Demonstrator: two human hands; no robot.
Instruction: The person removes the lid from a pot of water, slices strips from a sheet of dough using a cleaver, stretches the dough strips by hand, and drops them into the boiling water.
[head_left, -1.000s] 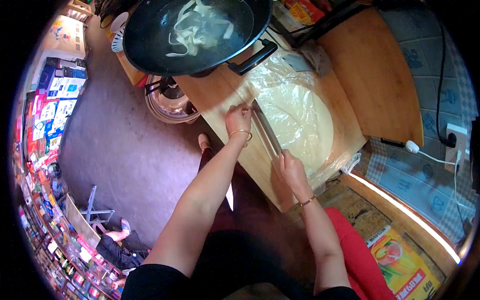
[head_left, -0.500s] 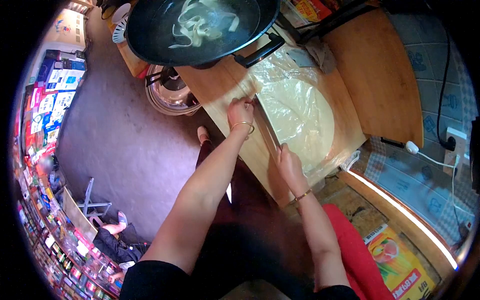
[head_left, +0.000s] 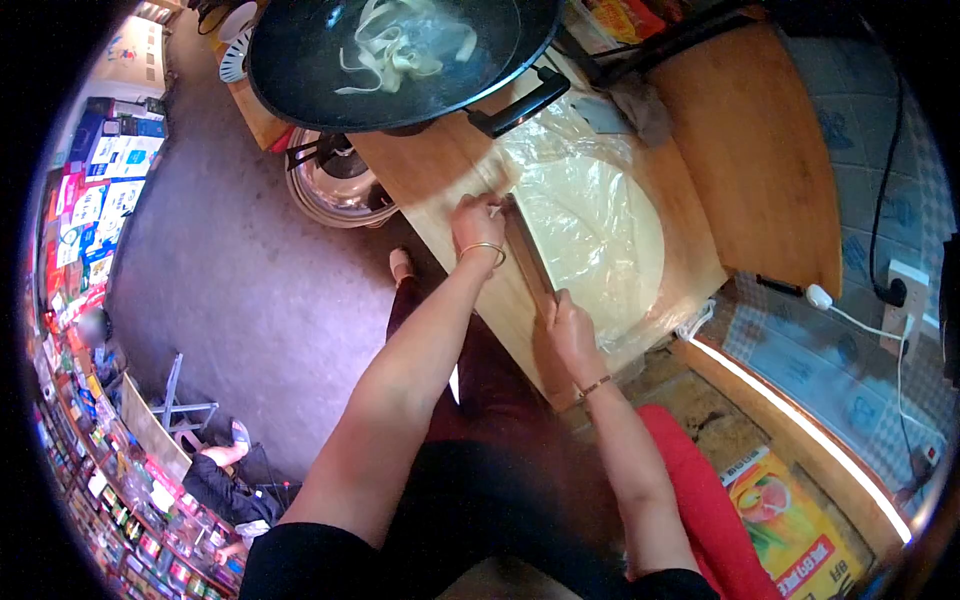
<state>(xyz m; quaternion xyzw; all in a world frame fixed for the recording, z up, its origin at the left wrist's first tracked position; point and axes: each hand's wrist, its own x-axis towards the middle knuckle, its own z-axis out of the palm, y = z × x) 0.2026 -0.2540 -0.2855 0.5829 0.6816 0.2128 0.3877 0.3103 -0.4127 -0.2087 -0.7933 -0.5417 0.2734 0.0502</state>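
A round, flat sheet of dough (head_left: 605, 235) lies on a wooden board (head_left: 452, 172), partly covered by clear plastic film (head_left: 590, 160). Along the sheet's left edge runs a long knife (head_left: 528, 240). My right hand (head_left: 573, 330) is wrapped round its near end. At the knife's far end my left hand (head_left: 475, 222) is closed, with a small pale bit showing at the fingertips that I cannot identify. Beyond the board, a dark wok (head_left: 300, 75) holds pale strips of dough (head_left: 405, 50) in steaming liquid.
The wok's black handle (head_left: 520, 103) juts over the board's far end. A lidded metal pot (head_left: 345, 180) stands on the floor at left. To the right are a wooden panel (head_left: 760, 150) and a power strip (head_left: 905, 300). Another person sits at lower left beside crowded shelves.
The view has shifted slightly. The knife's blade is tilted a little differently, with both hands still at its two ends.
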